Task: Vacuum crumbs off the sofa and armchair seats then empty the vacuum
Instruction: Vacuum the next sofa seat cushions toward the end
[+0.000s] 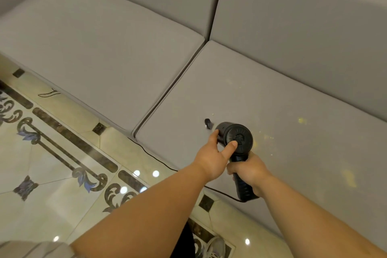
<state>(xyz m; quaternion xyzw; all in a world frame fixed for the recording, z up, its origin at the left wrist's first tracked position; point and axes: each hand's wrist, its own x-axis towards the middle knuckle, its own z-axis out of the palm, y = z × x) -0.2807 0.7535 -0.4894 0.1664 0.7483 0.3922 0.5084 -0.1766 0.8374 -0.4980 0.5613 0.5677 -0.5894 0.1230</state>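
A black handheld vacuum (pixel 237 136) points its nozzle down onto the right seat cushion (pixel 261 100) of a grey sofa. My right hand (pixel 249 170) grips the vacuum's handle from below. My left hand (pixel 213 157) steadies the round motor body, with the thumb on its rear face and fingers around its left side. Yellow crumbs (pixel 301 120) lie scattered on the cushion to the right of the vacuum, with more crumbs (pixel 350 178) near the front right. The nozzle tip is mostly hidden behind the body.
The left seat cushion (pixel 100 48) and the grey backrests (pixel 293 16) fill the upper view. The vacuum's black cord (pixel 155 158) runs along the sofa's front edge over a glossy patterned tile floor (pixel 52 163). A shoe (pixel 215 246) shows at the bottom.
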